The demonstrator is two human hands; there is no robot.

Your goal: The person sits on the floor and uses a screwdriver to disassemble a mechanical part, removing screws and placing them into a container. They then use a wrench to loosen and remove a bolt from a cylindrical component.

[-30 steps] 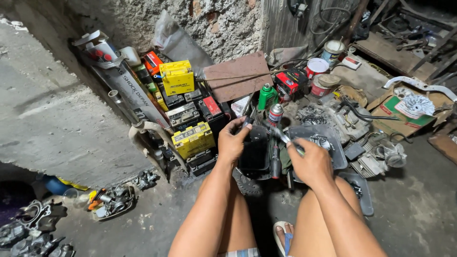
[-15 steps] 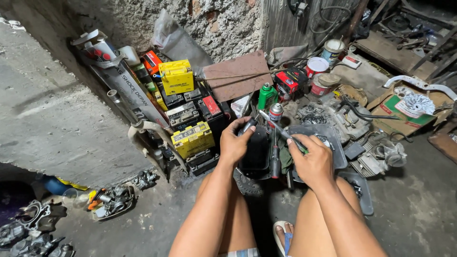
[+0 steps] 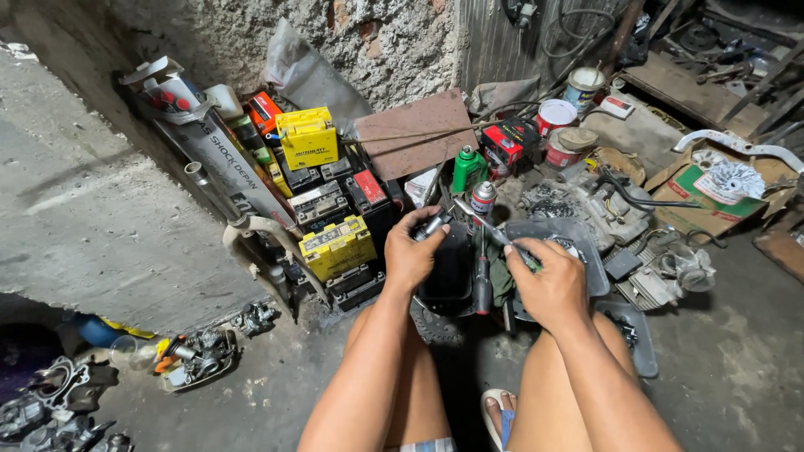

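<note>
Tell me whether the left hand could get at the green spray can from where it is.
Probably yes. The green spray can stands upright just beyond the left hand with no tall thing between them, but that hand already grips a small metal part.

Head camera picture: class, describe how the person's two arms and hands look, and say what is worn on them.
Both forearms are bare to the frame's lower edge: no sleeves, gloves, watch or bracelets show. The left hand and right hand are uncovered too; any rings are too small to tell.
</note>
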